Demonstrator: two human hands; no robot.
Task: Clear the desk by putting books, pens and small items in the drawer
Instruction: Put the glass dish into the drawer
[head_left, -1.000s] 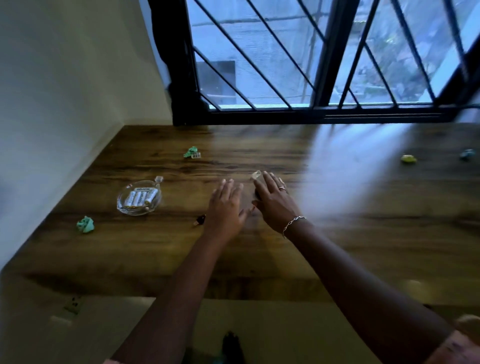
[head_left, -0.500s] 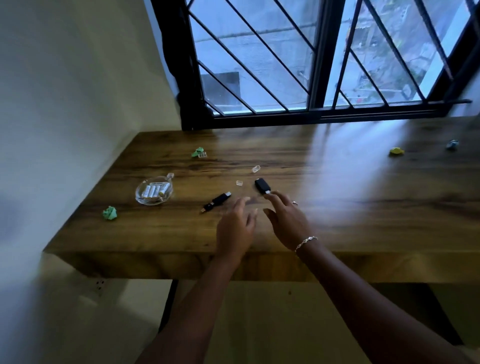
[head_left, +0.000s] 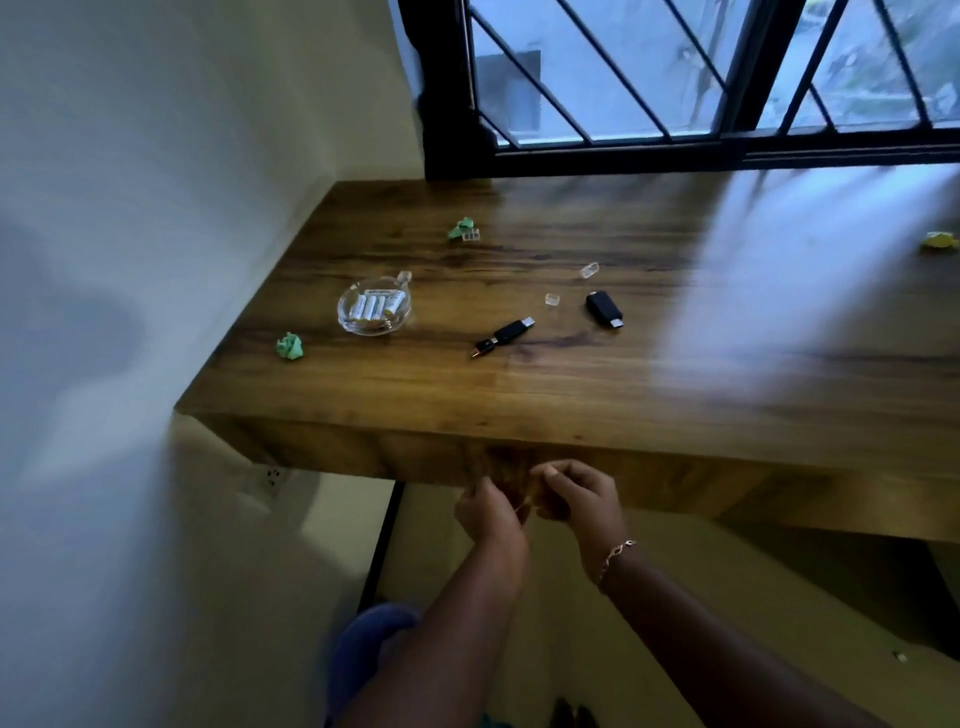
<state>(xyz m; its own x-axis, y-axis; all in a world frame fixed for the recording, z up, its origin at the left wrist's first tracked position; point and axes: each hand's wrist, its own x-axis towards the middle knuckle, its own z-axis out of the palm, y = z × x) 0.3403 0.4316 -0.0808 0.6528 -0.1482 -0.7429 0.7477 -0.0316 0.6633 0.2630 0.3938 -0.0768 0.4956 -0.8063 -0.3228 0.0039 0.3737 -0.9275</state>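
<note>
On the wooden desk (head_left: 597, 405) lie a black USB stick (head_left: 506, 332), a shorter black adapter (head_left: 604, 309) and two small clear caps (head_left: 588, 270) (head_left: 552, 299). A round glass dish (head_left: 374, 306) holds several white batteries. Crumpled green paper (head_left: 290, 346) sits near the left edge, and another green scrap (head_left: 462, 228) lies farther back. My left hand (head_left: 491, 512) and my right hand (head_left: 579, 499) are side by side below the desktop, fingers curled at the lower edge of the desk's front panel (head_left: 415, 460). Whether this panel is a drawer front I cannot tell.
A pale wall borders the desk's left side, and a black window grille (head_left: 727, 135) stands behind it. A yellow paper ball (head_left: 939, 241) lies at the far right. Under the desk are a wall socket (head_left: 272, 475), a black leg (head_left: 382, 545) and something blue (head_left: 369, 639).
Both hands have left the desktop and dropped back to the desk's front panel. The two black sticks they covered lie bare on the desk. My view has pulled back and left.
</note>
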